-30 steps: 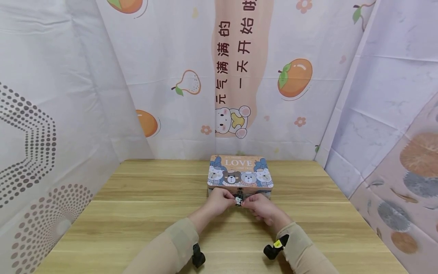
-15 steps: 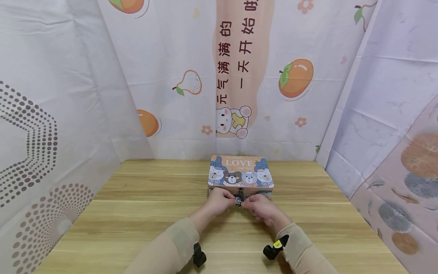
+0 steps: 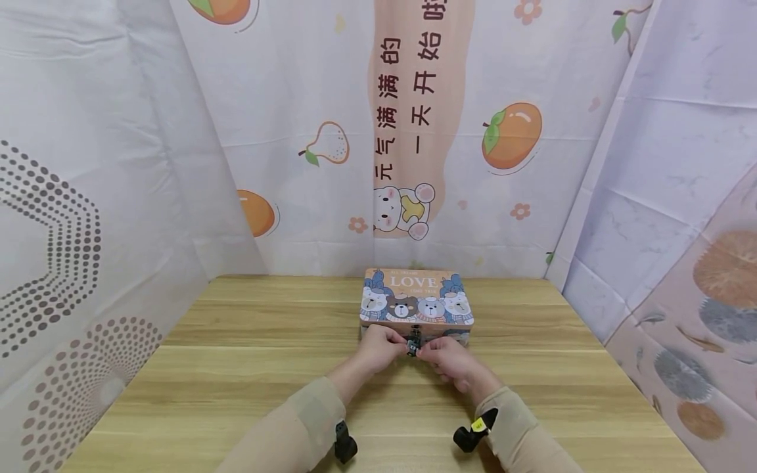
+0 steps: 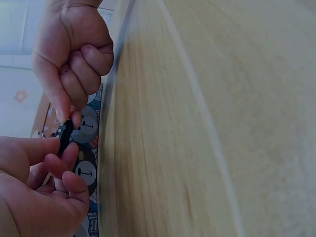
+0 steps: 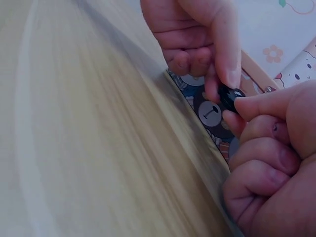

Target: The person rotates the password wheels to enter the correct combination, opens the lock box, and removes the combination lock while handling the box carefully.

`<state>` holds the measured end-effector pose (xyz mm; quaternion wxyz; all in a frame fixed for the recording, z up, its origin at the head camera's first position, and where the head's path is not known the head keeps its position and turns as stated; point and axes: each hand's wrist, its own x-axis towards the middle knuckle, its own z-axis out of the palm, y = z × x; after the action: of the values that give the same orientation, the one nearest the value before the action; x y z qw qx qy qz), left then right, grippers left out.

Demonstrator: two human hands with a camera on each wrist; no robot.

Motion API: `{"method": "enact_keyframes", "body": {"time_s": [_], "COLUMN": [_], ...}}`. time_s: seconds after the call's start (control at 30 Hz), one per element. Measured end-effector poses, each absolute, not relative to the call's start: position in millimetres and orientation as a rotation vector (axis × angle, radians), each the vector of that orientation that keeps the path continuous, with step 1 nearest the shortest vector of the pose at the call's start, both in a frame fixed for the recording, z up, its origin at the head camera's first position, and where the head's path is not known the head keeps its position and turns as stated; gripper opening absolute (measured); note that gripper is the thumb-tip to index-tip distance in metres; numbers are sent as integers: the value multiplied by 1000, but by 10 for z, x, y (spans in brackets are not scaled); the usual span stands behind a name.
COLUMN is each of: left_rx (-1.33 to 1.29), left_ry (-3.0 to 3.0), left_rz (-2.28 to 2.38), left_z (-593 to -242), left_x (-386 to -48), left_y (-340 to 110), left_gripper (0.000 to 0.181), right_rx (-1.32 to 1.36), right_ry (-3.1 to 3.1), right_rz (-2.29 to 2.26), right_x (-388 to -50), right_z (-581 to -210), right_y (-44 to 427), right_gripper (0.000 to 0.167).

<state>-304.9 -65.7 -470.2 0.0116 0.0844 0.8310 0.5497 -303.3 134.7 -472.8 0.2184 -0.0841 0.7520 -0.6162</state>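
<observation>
A box (image 3: 416, 295) with bears and the word LOVE on its lid stands at the back of the table, lid down. At its front latch hangs a small dark padlock (image 3: 413, 346), with tiny white marks that look like number dials. My left hand (image 3: 380, 347) pinches the lock from the left between thumb and index finger. From the other side, the thumb and index finger of my right hand (image 3: 454, 360) pinch it too. In the right wrist view the black lock (image 5: 229, 98) sits between both hands' fingertips; its marks are too small to read.
The wooden table (image 3: 254, 368) reaches out to both sides of the box. A printed curtain (image 3: 307, 210) hangs close behind it, with more cloth at left and right. A small black camera (image 3: 345, 443) is strapped to the left wrist, another to the right.
The padlock's face showed a pale patch a second ago and looks darker now, as if slightly turned. Both hands have stayed at the lock; the box has not moved.
</observation>
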Motion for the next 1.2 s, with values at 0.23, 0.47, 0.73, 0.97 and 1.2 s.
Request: {"method": "enact_keyframes", "body": {"time_s": [0.23, 0.47, 0.73, 0.97, 1.2], "left_rx": [295, 328, 375, 351, 350], "left_ry": [2676, 2718, 2778, 2795, 2810], "left_rz": [1678, 1646, 1588, 1534, 1514], "left_z": [-4721, -4687, -4645, -4626, -4619], "left_x": [-3055, -3043, -3051, -3067, -3064], "left_y": [-634, -645, -636, -601, -581], "left_gripper": [4, 4, 5, 7, 7], "right_rx": [-170, -108, -40, -23, -15], "right_ry": [2105, 2116, 2065, 2056, 2065], "right_rz": [-1746, -1780, -1863, -1904, -1922], "right_x": [-2987, -2959, -2904, -2866, -2869], "right_z": [-4736, -4742, -4743, -4770, -4786], "right_y": [1287, 1237, 1168, 1136, 1148], "right_gripper": [25, 28, 29, 31, 31]}}
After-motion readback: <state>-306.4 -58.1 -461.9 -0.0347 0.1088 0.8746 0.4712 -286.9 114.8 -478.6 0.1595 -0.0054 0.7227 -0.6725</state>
